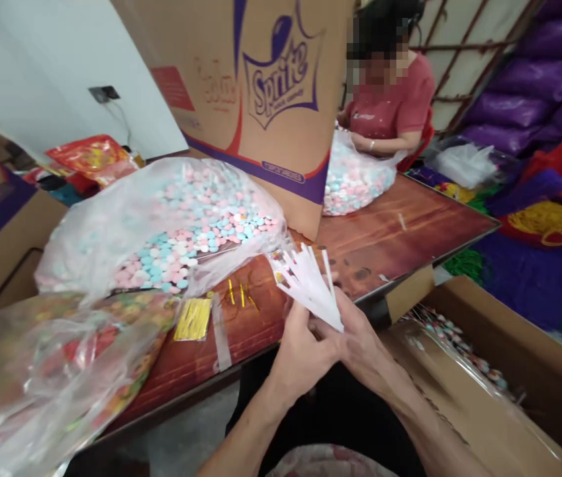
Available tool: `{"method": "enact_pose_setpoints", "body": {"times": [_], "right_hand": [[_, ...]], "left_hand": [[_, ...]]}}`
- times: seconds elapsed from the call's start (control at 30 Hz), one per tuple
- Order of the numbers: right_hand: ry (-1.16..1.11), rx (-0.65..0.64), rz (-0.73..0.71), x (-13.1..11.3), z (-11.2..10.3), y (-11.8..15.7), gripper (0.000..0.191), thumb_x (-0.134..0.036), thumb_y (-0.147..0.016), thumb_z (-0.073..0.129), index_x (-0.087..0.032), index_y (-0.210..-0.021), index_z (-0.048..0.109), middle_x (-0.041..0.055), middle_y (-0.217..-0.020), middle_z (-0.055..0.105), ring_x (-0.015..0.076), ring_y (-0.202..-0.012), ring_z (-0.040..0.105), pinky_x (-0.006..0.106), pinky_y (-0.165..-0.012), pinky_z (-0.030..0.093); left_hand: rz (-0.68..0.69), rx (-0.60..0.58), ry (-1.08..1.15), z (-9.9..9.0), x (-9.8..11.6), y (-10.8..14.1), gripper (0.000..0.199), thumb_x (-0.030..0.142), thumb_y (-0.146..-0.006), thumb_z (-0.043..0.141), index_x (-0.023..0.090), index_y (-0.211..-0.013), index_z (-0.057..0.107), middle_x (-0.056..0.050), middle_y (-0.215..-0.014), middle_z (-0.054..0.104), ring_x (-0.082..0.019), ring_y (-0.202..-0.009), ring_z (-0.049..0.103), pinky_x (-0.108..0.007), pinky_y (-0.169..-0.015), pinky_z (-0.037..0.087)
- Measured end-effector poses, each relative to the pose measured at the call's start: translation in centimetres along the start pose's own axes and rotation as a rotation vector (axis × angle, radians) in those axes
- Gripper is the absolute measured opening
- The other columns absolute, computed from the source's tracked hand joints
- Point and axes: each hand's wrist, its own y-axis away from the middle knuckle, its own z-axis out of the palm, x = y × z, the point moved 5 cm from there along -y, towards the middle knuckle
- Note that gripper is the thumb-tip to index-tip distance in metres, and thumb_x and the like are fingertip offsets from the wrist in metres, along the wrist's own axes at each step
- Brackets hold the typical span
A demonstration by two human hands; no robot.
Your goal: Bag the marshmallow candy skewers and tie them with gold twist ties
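Note:
A fanned bundle of thin white sticks [310,281] is held in front of me, just over the table's near edge. My left hand [304,348] is closed around its lower left side. My right hand [360,334] grips the bundle from the right, its fingers partly hidden behind the sticks. A small packet of gold twist ties [194,319] lies left of my hands. Several loose gold ties [241,295] are beside it. Behind them, a large clear bag [112,205] spills pink, blue and white round candies [161,258] onto the table.
A tall Sprite carton [281,86] stands behind the candies. Beyond it, a person in a red shirt [404,99] sits by another candy bag [360,179]. An open carton [523,331] is at my right. A clear plastic bag [62,371] covers the near left of the table [171,377].

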Motion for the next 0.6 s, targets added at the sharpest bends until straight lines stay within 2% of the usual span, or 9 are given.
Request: {"method": "enact_pose_setpoints", "body": {"times": [0.1, 0.17, 0.23, 0.33, 0.4, 0.47, 0.57, 0.6], "right_hand": [[-0.072, -0.061, -0.145, -0.8, 4.2, -2.9, 0.038, -0.024, -0.089, 0.057, -0.023, -0.126, 0.060, 0.0076, -0.117, 0.065, 0.0269, -0.122, 0.053, 0.044, -0.107, 0.042], [-0.155, -0.065, -0.171, -0.3, 7.0, -4.6, 0.037, -0.023, -0.088, 0.055, -0.022, -0.124, 0.062, 0.0080, -0.114, 0.066, 0.0259, -0.117, 0.057, 0.044, -0.104, 0.045], [-0.189, -0.057, -0.160, 0.8, 9.2, -6.0, 0.034, -0.022, -0.085, 0.055, -0.020, -0.118, 0.065, 0.0082, -0.107, 0.068, 0.0253, -0.109, 0.061, 0.042, -0.099, 0.050], [-0.183, -0.046, -0.087, 2.9, 10.9, -7.3, 0.027, -0.022, -0.079, 0.059, -0.017, -0.103, 0.069, 0.0072, -0.091, 0.070, 0.0248, -0.094, 0.064, 0.039, -0.086, 0.055], [-0.193, -0.037, -0.009, 4.4, 11.3, -7.6, 0.018, -0.023, -0.074, 0.062, -0.016, -0.090, 0.068, 0.0053, -0.081, 0.068, 0.0229, -0.081, 0.064, 0.035, -0.074, 0.056], [-0.214, -0.012, 0.068, 5.5, 11.5, -7.5, 0.013, -0.026, -0.072, 0.065, -0.016, -0.081, 0.065, 0.0030, -0.074, 0.066, 0.0196, -0.070, 0.061, 0.031, -0.064, 0.055], [-0.224, 0.053, 0.133, 6.1, 11.8, -6.9, 0.016, -0.032, -0.072, 0.068, -0.018, -0.074, 0.062, 0.0008, -0.067, 0.064, 0.0159, -0.061, 0.056, 0.028, -0.058, 0.051], [-0.218, 0.070, 0.146, 6.1, 12.0, -6.7, 0.018, -0.034, -0.074, 0.069, -0.018, -0.072, 0.061, 0.0005, -0.065, 0.063, 0.0150, -0.059, 0.055, 0.027, -0.057, 0.050]], "left_hand": [[0.097, 0.131, -0.039, -3.5, 1.4, -0.5, 0.049, 0.041, -0.075, 0.075, 0.019, -0.117, 0.063, -0.009, -0.116, 0.066, -0.024, -0.110, 0.061, -0.037, -0.098, 0.048], [0.176, 0.219, -0.149, -6.1, 1.7, -1.1, 0.040, 0.038, -0.077, 0.073, 0.019, -0.111, 0.066, -0.008, -0.115, 0.067, -0.024, -0.109, 0.061, -0.038, -0.100, 0.047], [0.229, 0.259, -0.305, -8.4, 1.6, -1.8, 0.035, 0.038, -0.078, 0.072, 0.019, -0.107, 0.068, -0.008, -0.115, 0.067, -0.026, -0.110, 0.061, -0.040, -0.101, 0.045], [0.239, 0.256, -0.537, -10.8, 0.2, -2.8, 0.036, 0.040, -0.079, 0.069, 0.020, -0.109, 0.068, -0.010, -0.121, 0.065, -0.028, -0.115, 0.057, -0.044, -0.103, 0.042], [0.206, 0.218, -0.691, -11.7, -0.9, -3.2, 0.040, 0.039, -0.081, 0.067, 0.019, -0.115, 0.066, -0.012, -0.128, 0.060, -0.031, -0.122, 0.052, -0.048, -0.106, 0.039], [0.165, 0.114, -0.799, -12.2, -1.8, -3.3, 0.047, 0.039, -0.083, 0.064, 0.018, -0.125, 0.061, -0.015, -0.134, 0.055, -0.032, -0.127, 0.047, -0.049, -0.106, 0.037], [0.186, -0.085, -0.841, -12.9, -2.0, -3.7, 0.053, 0.036, -0.089, 0.055, 0.020, -0.139, 0.049, -0.014, -0.141, 0.050, -0.030, -0.130, 0.045, -0.045, -0.107, 0.038], [0.208, -0.108, -0.847, -13.5, -1.8, -4.1, 0.051, 0.034, -0.092, 0.051, 0.022, -0.141, 0.046, -0.013, -0.141, 0.051, -0.028, -0.130, 0.046, -0.043, -0.107, 0.038]]}}
